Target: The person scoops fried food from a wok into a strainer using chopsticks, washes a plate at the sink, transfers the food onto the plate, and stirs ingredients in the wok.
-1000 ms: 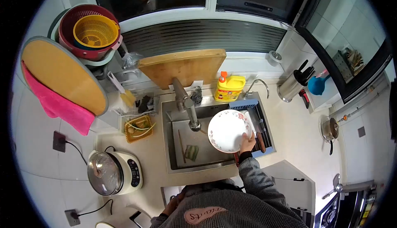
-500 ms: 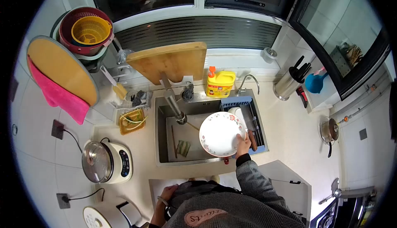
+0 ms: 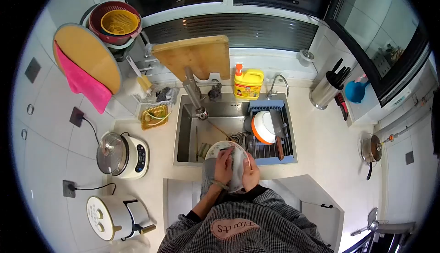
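In front of my body, over the sink's near edge, I hold a white plate [image 3: 214, 149] with a floral rim, tilted and partly covered. My left hand [image 3: 223, 167] is closed on a grey checked cloth [image 3: 209, 174] and presses it against the plate. It cannot be told whether this cloth is part of the apron. My right hand [image 3: 250, 175] grips the plate's right side, its fingers partly hidden. Beyond my hands, the sink [image 3: 185, 136] holds a green-striped sponge [image 3: 204, 150] and thin sticks. A blue dish rack [image 3: 282, 160] carries a white bowl with an orange rim [image 3: 263, 128] and a cleaver [image 3: 278, 136].
Behind the sink stand a cutting board [image 3: 197, 56], a faucet [image 3: 195, 95] and a yellow detergent jug [image 3: 248, 83]. An electric cooker [image 3: 135, 154] and a rice cooker [image 3: 117, 216] are on the left. A knife block [image 3: 324, 92] and small pot [image 3: 370, 148] sit right.
The plate has come from above the sink toward my body and tilted. My left hand has risen from my side to the plate with grey cloth. The rack's bowl is now uncovered.
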Available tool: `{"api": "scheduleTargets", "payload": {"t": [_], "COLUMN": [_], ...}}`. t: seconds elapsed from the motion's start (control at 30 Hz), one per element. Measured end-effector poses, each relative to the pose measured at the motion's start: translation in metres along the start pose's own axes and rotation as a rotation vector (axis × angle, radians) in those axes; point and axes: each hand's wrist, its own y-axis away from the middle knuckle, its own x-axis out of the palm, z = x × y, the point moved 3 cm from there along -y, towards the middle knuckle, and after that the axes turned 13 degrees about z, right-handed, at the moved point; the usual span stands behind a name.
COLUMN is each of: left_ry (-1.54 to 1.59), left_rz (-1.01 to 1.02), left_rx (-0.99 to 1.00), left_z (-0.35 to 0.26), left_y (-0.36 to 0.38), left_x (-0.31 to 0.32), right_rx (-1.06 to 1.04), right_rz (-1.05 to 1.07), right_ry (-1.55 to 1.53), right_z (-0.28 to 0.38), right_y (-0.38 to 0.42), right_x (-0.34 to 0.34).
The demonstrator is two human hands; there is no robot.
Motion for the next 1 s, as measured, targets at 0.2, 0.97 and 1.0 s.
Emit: {"api": "scheduleTargets", "payload": {"t": [0.2,0.97,1.0], "left_ry": [0.005,-0.37,-0.367], "left_rz": [0.418,-0.181,-0.175], "left_rx": [0.102,0.042,0.043], "left_z": [-0.018,-0.024,-0.02], "left_y": [0.028,0.041,0.037], "left_x": [0.026,0.006,0.007], "right_rx": [-0.054,-0.019,-0.054], "right_rz": [-0.049,-0.206,-0.202], "right_ry": [-0.276,-0.446,-0.372], "right_z": [-0.017,0.004,0.006], "right_y": [-0.004,0.046,0.05], "right_x": [-0.017,-0.044,-0.039]}}
